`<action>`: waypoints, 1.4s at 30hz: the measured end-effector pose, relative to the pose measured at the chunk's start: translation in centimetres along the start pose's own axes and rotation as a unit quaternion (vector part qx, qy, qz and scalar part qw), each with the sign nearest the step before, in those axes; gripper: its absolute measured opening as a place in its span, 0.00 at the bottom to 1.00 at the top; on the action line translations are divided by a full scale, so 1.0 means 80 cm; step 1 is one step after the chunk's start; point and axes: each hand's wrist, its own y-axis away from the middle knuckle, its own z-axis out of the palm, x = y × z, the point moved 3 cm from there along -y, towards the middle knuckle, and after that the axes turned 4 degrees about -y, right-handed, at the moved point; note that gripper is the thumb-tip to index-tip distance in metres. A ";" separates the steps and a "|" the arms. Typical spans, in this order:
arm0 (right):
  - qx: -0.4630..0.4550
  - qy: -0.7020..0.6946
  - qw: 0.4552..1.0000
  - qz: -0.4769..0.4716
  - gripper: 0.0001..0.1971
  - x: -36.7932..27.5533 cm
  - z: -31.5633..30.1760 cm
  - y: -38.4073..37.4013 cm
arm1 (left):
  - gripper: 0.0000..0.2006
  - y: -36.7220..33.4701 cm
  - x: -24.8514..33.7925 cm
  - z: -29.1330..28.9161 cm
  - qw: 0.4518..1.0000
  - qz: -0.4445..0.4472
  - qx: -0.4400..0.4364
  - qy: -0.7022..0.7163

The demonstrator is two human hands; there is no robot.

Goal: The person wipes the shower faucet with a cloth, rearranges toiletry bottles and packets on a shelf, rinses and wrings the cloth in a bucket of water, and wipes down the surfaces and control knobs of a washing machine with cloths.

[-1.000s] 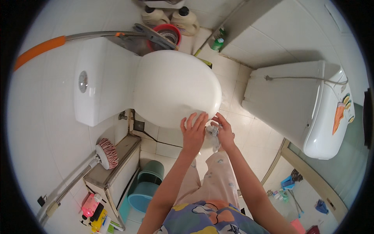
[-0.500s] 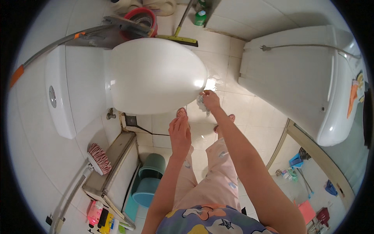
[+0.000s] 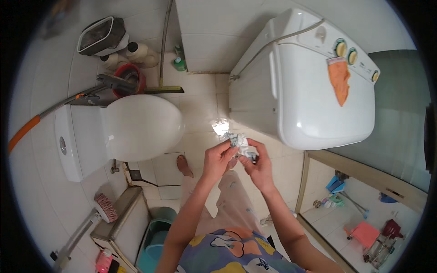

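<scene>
A small crumpled cloth (image 3: 240,142), white with grey-green patches, is bunched up between my two hands in front of my body. My left hand (image 3: 217,160) pinches its left side with thumb and fingers. On the right side, my right hand (image 3: 258,167) grips the folds, its thumb pressed against them. Part of the cloth is hidden behind the fingers. Below the hands lies the tiled floor, with my feet in slippers. The white toilet (image 3: 143,127) stands to the left with its lid down, apart from both hands.
At right stands a white washing machine (image 3: 325,91) with an orange cloth (image 3: 339,82) on it. A squeegee (image 3: 164,89), red bucket (image 3: 136,75) and green bottle (image 3: 179,64) are at the far side. Teal buckets (image 3: 154,239) and a striped brush (image 3: 106,208) are near left.
My right hand has drawn the cloth back from the toilet's rim, and my left hand has joined it on the cloth. My view has swung right, toward the washing machine.
</scene>
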 end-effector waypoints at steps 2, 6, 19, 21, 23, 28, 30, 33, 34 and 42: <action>-0.001 0.138 0.981 -0.138 0.16 -0.048 -0.046 -0.002 | 0.07 -0.015 0.026 0.026 0.997 0.024 -0.006 0.078; 0.012 0.300 0.922 -0.245 0.13 -0.132 -0.123 0.011 | 0.11 -0.031 0.055 0.040 0.984 -0.053 0.088 0.147; 0.043 0.318 0.889 -0.325 0.24 -0.163 -0.171 -0.079 | 0.25 -0.038 0.107 0.198 0.968 0.163 0.177 -0.075; 0.036 0.353 0.875 -0.329 0.24 -0.146 -0.173 -0.099 | 0.27 -0.057 0.110 0.203 0.979 0.138 0.149 -0.034; 0.023 0.387 0.859 -0.334 0.24 -0.134 -0.172 -0.112 | 0.25 -0.096 0.124 0.190 0.975 0.146 0.168 -0.014; 0.070 0.464 0.800 -0.375 0.24 -0.122 -0.163 -0.108 | 0.25 -0.208 0.146 0.166 0.972 0.159 0.171 -0.039; 0.078 0.448 0.809 -0.373 0.25 -0.115 -0.166 -0.110 | 0.24 -0.243 0.156 0.151 0.960 0.181 0.209 -0.032; 0.060 0.381 0.862 -0.329 0.26 -0.127 -0.162 -0.113 | 0.23 -0.250 0.156 0.141 0.965 0.170 0.194 -0.046; 0.064 0.369 0.883 -0.284 0.27 -0.134 -0.165 -0.114 | 0.23 -0.239 0.152 0.141 0.965 0.170 0.193 -0.043; 0.123 0.472 0.827 -0.279 0.28 -0.145 -0.142 -0.133 | 0.25 -0.235 0.145 0.119 0.943 0.202 0.197 -0.176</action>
